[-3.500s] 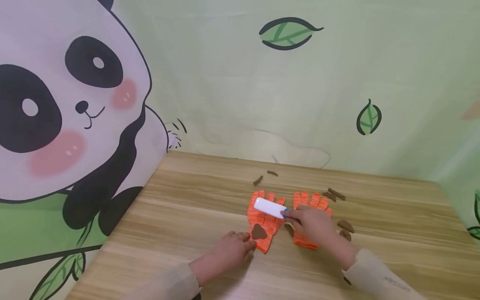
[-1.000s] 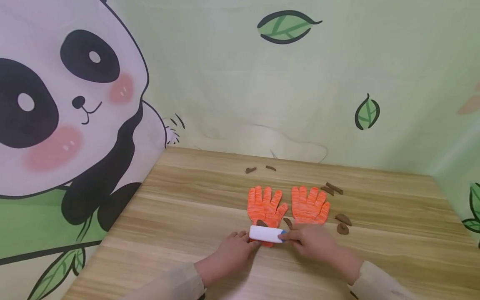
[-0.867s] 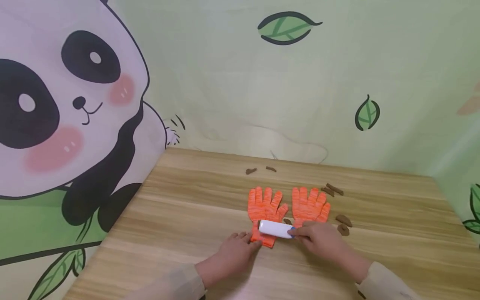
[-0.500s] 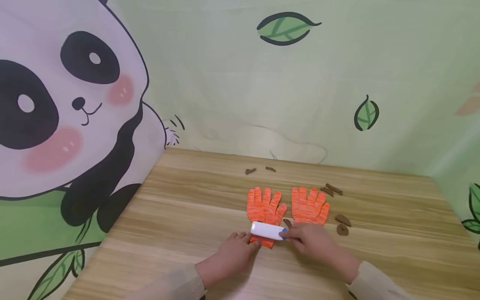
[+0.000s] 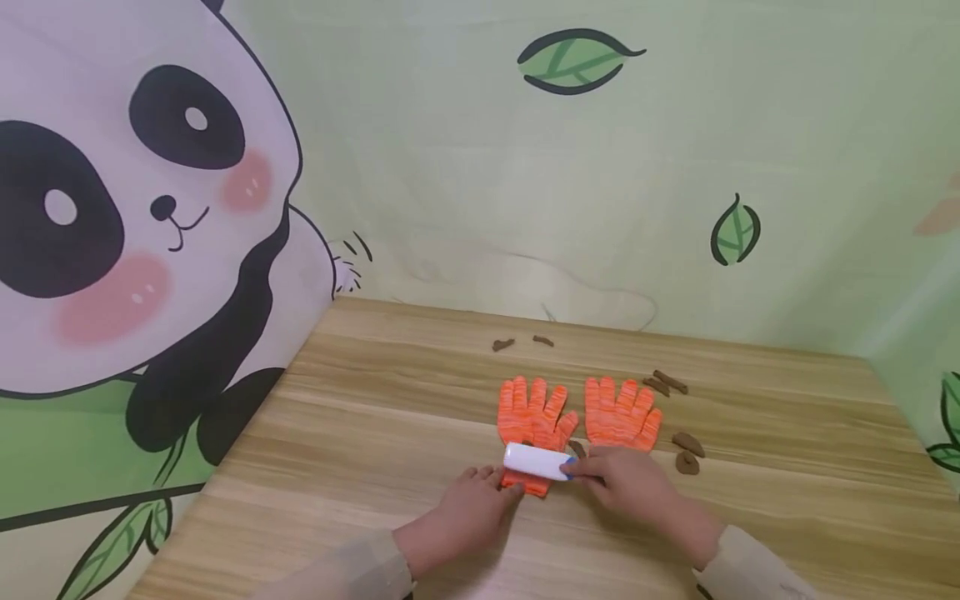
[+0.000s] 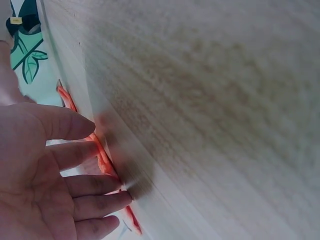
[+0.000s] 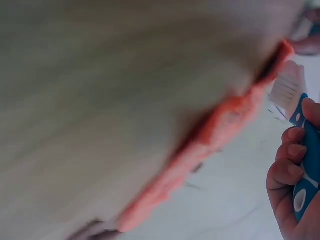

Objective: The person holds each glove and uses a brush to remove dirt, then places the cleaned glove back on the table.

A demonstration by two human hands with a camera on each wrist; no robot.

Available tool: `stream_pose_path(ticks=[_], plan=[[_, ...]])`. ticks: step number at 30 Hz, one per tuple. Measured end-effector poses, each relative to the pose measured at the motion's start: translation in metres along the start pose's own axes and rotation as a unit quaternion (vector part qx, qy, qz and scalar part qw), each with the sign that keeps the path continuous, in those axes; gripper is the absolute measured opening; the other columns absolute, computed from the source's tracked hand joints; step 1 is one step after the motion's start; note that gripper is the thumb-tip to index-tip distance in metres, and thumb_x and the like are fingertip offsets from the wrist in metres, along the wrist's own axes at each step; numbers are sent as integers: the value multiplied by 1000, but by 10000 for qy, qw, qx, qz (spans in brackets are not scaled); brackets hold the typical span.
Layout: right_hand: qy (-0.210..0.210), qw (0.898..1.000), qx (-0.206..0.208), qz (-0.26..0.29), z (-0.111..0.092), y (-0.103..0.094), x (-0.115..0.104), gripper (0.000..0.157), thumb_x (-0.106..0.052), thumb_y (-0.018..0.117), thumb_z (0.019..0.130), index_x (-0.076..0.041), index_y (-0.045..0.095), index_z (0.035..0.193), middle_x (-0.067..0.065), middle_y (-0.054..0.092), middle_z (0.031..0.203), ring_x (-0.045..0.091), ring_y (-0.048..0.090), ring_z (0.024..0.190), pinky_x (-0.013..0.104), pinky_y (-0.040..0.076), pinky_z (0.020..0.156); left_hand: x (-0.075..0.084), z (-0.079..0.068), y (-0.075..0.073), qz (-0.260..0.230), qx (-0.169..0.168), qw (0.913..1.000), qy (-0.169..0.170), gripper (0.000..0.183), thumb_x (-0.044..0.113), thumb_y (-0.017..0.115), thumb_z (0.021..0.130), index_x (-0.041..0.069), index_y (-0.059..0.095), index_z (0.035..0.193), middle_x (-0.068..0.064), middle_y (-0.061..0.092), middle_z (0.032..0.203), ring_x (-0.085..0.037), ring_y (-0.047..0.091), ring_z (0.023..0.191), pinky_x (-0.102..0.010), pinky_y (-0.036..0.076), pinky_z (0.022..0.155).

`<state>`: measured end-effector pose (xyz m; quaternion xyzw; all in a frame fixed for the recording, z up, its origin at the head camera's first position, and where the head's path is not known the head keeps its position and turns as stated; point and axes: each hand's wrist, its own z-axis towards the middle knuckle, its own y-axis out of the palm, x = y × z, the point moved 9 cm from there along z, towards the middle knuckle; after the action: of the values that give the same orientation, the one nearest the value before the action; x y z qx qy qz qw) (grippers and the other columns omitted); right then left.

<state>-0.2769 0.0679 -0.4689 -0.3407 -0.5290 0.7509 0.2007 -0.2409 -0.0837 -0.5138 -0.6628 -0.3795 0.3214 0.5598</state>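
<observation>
My right hand [image 5: 630, 487] grips the blue handle of a brush [image 5: 534, 461]; its white head lies across the cuff of the left orange knit glove [image 5: 525, 408]. Pale bristles on the brush [image 7: 286, 90] face the glove in the right wrist view. A bit of a brown piece [image 5: 527, 442] peeks out above the brush head. My left hand [image 5: 472, 510] has its fingers extended, fingertips right at the edge of that cuff. To the right, a second orange glove [image 5: 618, 415] lies flat, its lower part hidden behind my right hand.
Brown clay-like pieces lie about on the wooden table [image 5: 405, 375]: a thin strip [image 5: 543, 341] at the back, a stick [image 5: 670, 382] and a rounded lump [image 5: 687, 462] on the right, and a curved piece [image 5: 577, 449] between the gloves. A panda-print cloth [image 5: 450, 192] stands behind.
The brush has come from the left glove's fingers down to its cuff, stroking back and forth there. The brown patch on the cuff is now mostly covered. My left hand stays beside the cuff.
</observation>
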Motion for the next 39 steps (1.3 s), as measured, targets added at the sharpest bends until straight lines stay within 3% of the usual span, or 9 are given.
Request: stream_pose_path(ticks=[5,11,16,22,26,28,31,35,39], plan=[[262,9996,68,24,-15,-6,19,20,-13,75,91,-18,82,109,-2,80,95,6,69,76,21,48,61,0,0,-1,-15,-71,10000,-63,39,24,58,102,24,63,141,-9,63,146,-27,61,134,-43,50,111],[447,9983,282,250,-10,-23,16,22,-11,74,92,-16,81,112,-3,78,85,-6,43,59,17,34,54,1,1,0,26,-35,10000,-78,40,24,60,100,24,64,140,-10,64,144,-27,62,132,-43,51,110],[144,9999,57,19,0,-10,5,21,-16,74,93,-18,81,113,-3,76,84,0,56,64,19,40,57,3,2,2,39,7,9999,-99,40,24,60,99,24,64,139,-10,64,143,-27,62,132,-42,51,109],[433,9989,120,-100,-29,-11,27,21,-14,74,92,-19,81,111,-2,80,95,7,69,77,21,49,62,3,0,-1,-27,-6,9999,-141,41,21,59,100,24,63,141,-11,63,145,-27,60,134,-43,50,111],[511,9969,498,-322,-38,-31,33,23,-10,77,88,-18,82,109,-5,79,89,-3,54,65,22,46,63,2,-1,-1,15,15,9999,-163,41,21,59,100,23,63,141,-12,63,145,-27,60,134,-43,50,110],[578,9960,618,-279,-34,-37,30,24,-11,78,87,-17,82,110,-6,78,83,-6,40,60,20,39,59,2,-1,0,93,53,9998,-163,40,22,59,100,23,64,140,-12,64,144,-27,61,133,-42,51,109],[585,9968,514,-185,-21,-32,21,24,-13,77,89,-17,81,112,-8,73,78,-5,34,58,19,34,56,3,-1,1,151,101,9997,-170,39,22,59,100,23,65,139,-11,65,142,-26,63,131,-41,52,107],[311,9993,172,-139,-7,-11,8,22,-17,74,92,-19,81,113,-6,70,78,-3,43,59,17,34,54,4,0,2,149,42,9997,-205,38,22,58,101,23,65,139,-12,65,142,-26,62,131,-41,52,107],[375,9984,265,-317,-18,-10,14,21,-16,75,91,-22,82,110,-7,73,82,2,58,66,19,42,57,2,0,2,183,-16,9995,-251,38,21,57,102,23,65,139,-12,65,142,-26,62,132,-41,51,108]])
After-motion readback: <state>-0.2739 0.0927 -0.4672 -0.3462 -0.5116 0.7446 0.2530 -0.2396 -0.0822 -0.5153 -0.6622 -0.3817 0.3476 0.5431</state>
